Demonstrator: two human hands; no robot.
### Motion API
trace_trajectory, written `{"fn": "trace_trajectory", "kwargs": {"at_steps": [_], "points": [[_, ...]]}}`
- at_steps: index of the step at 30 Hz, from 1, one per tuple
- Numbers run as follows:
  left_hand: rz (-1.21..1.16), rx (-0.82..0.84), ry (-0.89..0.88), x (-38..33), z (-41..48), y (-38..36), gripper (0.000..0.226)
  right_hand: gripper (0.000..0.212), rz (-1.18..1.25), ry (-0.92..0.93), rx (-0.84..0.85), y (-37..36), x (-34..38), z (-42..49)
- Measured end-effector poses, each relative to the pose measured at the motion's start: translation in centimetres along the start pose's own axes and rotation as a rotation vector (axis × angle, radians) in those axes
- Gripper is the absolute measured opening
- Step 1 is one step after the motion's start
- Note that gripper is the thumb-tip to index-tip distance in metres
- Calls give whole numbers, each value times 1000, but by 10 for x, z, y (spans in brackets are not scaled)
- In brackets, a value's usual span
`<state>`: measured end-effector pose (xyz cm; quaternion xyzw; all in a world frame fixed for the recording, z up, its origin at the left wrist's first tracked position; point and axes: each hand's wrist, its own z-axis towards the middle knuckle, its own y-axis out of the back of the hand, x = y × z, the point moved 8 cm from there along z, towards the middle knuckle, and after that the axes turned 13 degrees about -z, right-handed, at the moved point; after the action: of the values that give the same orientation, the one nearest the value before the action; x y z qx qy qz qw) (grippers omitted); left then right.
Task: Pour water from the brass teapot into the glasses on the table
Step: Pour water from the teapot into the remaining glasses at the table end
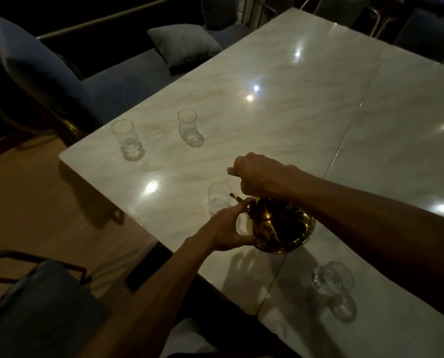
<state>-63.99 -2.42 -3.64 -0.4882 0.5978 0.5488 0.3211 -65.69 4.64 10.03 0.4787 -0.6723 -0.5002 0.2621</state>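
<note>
The brass teapot [280, 226] hangs tilted just above the white marble table [280, 112], its spout over a clear glass [217, 196]. My right hand [257, 177] is shut on the teapot's top handle. My left hand [223, 231] grips the pot's body near the spout. Two more glasses stand upright farther off, one at the far left [127, 139] and one beside it [188, 127]. Another glass [332, 277] stands close to me on the right. Whether water is flowing cannot be told in the dim light.
A grey bench with a cushion [184, 45] runs along the table's far left side. A padded chair [34, 306] stands near left and another chair back [34, 63] at the far left. The table's near corner [251, 311] is by my body.
</note>
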Motion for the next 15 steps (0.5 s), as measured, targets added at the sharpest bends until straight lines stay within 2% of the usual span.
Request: {"fn": "trace_trajectory", "kwargs": {"at_steps": [15], "points": [[-54, -8, -23, 0, 2, 11, 99, 47, -55, -16, 42, 2, 3, 20]]}}
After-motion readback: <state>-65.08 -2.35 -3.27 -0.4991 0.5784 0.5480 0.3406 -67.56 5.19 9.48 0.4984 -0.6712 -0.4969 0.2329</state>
